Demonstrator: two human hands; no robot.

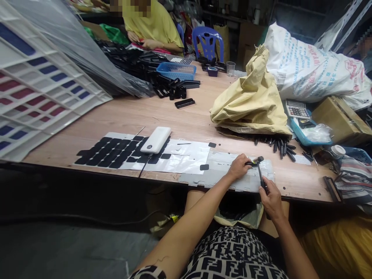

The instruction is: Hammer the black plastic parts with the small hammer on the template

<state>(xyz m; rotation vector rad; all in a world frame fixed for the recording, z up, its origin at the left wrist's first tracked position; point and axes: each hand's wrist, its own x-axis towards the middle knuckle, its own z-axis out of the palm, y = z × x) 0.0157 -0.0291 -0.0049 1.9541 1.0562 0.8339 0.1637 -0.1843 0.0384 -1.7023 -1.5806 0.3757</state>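
Observation:
My right hand (272,198) is wrapped round the dark handle of a small hammer (260,172). Its head is up by the fingers of my left hand (238,167). Those fingers pinch a small black piece (249,163), partly covered by the hand and the hammer, so its kind is unclear. Both hands are over a grey-white board (221,180) at the table's front edge. Left of it lies a white sheet (186,161) with rows of black rounded patches (109,151). A white power bank (157,140) with a cable rests on the patches.
A yellow cloth bag (247,104) stands beyond my hands, with black pen-like parts (281,147) spilling at its base. A blue basket (177,71) sits by a heap of black parts (128,58). Across the table sits a person in yellow (157,23). A white crate (52,97) leans at left.

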